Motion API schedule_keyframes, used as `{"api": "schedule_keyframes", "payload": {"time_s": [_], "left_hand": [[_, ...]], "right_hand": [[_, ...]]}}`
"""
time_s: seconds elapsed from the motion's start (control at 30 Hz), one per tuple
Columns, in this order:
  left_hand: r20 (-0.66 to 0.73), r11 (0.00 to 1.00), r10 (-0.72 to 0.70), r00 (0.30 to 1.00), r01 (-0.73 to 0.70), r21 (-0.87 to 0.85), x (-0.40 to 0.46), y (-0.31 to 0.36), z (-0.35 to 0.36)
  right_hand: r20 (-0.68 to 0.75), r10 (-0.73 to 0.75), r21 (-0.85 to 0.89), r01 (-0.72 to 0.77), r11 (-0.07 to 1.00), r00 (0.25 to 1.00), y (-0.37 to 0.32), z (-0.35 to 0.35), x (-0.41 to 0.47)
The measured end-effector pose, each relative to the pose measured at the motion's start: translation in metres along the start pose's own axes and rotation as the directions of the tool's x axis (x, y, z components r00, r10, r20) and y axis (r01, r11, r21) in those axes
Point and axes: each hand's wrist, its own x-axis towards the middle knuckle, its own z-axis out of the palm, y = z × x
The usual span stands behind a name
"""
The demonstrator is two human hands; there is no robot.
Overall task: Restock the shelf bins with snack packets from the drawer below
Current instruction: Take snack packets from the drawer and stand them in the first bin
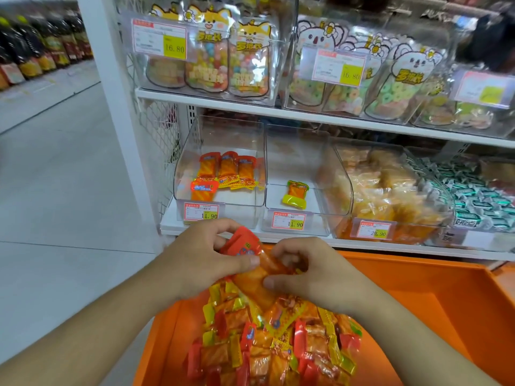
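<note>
A shop aisle: pale grey floor [55,168] fills the left of the frame, with a row of dark bottles [41,48] on a far rack at upper left. A white shelf unit [278,107] takes the centre and right. Its upper shelf carries clear bins of candy bags [223,59] with cartoon animal tops. On the lower shelf, the left clear bin [220,174] holds a few orange packets; the bin beside it [295,190] holds a single yellow-green packet [296,194]; further right are a full bin of golden snacks [390,196] and one of green-and-white sweets [473,196]. Price tags [201,213] sit on the bin fronts.

At lower centre an orange drawer [418,302] stands open, heaped with red, orange and yellow snack packets [273,344]. Above the heap, just in front of the shelf edge, the left hand [206,260] and right hand [315,271] meet, each grip closed on a bunch of orange-red packets [253,263] held between them
</note>
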Motion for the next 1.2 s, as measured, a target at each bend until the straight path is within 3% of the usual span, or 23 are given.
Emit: {"api": "schedule_keyframes", "payload": {"time_s": [0.1, 0.2, 0.33, 0.43, 0.57, 0.8, 0.93, 1.2], "left_hand": [[-0.094, 0.984, -0.058, 0.994, 0.041, -0.175, 0.001, 0.002, 0.006], [0.0, 0.903, -0.068, 0.998, 0.061, -0.426, 0.002, 0.005, 0.008], [0.019, 0.91, -0.055, 0.998, 0.058, -0.41, 0.004, 0.006, 0.011], [-0.051, 0.919, -0.096, 0.994, 0.069, -0.389, 0.007, 0.006, 0.012], [-0.184, 0.956, -0.075, 0.98, 0.019, -0.293, 0.02, 0.012, -0.002], [-0.43, 0.991, 0.014, 0.903, -0.069, -0.114, 0.093, 0.026, -0.05], [-0.386, 0.998, 0.041, 0.922, -0.019, 0.061, 0.153, 0.014, -0.061], [-0.203, 0.903, -0.135, 0.97, 0.205, 0.378, 0.221, -0.03, -0.059]], "right_hand": [[-0.036, 0.024, 0.182, -0.017, 0.983, 0.999, -0.001, 0.004, 0.001], [-0.099, 0.071, 0.386, -0.027, 0.922, 0.993, -0.006, 0.006, 0.004], [-0.172, 0.101, 0.469, -0.009, 0.883, 0.98, -0.013, 0.01, 0.004], [-0.234, 0.132, 0.363, -0.039, 0.931, 0.963, -0.015, 0.016, 0.009], [-0.217, 0.052, 0.058, -0.041, 0.997, 0.975, -0.019, 0.011, 0.024], [-0.182, -0.111, -0.406, 0.028, 0.914, 0.977, -0.019, -0.021, 0.075], [-0.121, -0.136, -0.493, 0.059, 0.868, 0.983, 0.003, -0.02, 0.096], [-0.145, -0.218, -0.516, 0.114, 0.849, 0.965, 0.025, -0.02, 0.103]]}}
